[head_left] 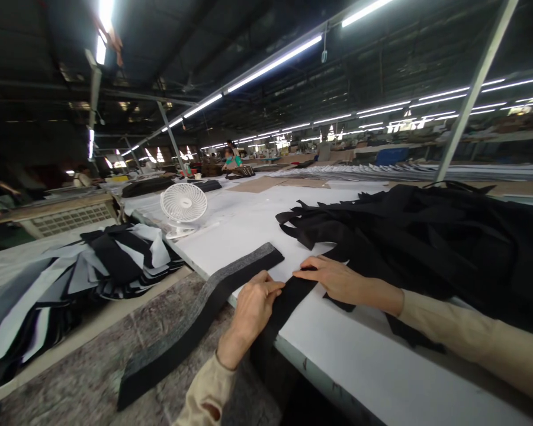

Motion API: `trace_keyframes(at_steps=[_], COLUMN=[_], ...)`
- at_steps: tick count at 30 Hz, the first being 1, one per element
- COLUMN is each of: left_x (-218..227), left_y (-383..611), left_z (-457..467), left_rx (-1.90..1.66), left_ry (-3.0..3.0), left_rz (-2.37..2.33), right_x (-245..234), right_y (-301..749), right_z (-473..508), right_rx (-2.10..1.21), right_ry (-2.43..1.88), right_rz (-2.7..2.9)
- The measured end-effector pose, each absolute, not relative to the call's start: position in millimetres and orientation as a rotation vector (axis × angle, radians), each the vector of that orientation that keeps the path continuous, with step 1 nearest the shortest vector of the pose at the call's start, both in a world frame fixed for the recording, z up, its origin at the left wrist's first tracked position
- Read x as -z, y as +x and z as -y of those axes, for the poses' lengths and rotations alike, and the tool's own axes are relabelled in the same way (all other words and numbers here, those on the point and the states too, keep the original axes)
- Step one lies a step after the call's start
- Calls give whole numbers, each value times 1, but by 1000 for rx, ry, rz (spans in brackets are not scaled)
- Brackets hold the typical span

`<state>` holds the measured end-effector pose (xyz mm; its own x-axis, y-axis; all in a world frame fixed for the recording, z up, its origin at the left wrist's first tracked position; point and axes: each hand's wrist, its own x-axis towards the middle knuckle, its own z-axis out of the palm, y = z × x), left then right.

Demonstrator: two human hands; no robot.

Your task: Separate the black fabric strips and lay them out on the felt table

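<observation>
My left hand grips a black fabric strip at the edge of the white cutting table. My right hand lies across the strip's upper end, its fingertips close to my left hand. A longer black strip with a grey felt face lies just left of my left hand, running over the table edge. A large heap of black fabric strips sits beyond my right forearm, with its loose ends reaching towards my fingers.
A white desk fan stands on the table. To the left lies a stack of black and pale grey cut fabric, above a mottled grey padded cloth. Brown cardboard sheets lie farther along, and a co-worker stands at the far end.
</observation>
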<state>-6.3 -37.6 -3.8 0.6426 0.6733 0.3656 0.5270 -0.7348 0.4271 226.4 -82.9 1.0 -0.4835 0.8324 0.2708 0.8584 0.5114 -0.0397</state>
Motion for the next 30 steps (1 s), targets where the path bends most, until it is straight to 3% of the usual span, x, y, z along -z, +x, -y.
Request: trace_keyframes(at_steps=[6, 11, 16, 23, 30], left_x=[8, 2, -4, -3, 9], left_y=[-13, 4, 30, -3, -17], left_z=[48, 43, 32, 44, 56], left_rx=[-787, -707, -631, -698, -811], left_ry=[2801, 2800, 2817, 2481, 2736], left_rz=[-935, -991, -1000, -1111, -1007], right_x=[-15, -28, -11, -3, -18], right_y=[228, 227, 219, 220, 219], right_z=[85, 85, 84, 86, 90], right_rx=[126, 287, 64, 83, 50], right_ry=[-1416, -1431, -1335, -1428, -1423], right_rz=[2627, 2345, 2439, 2467, 2667])
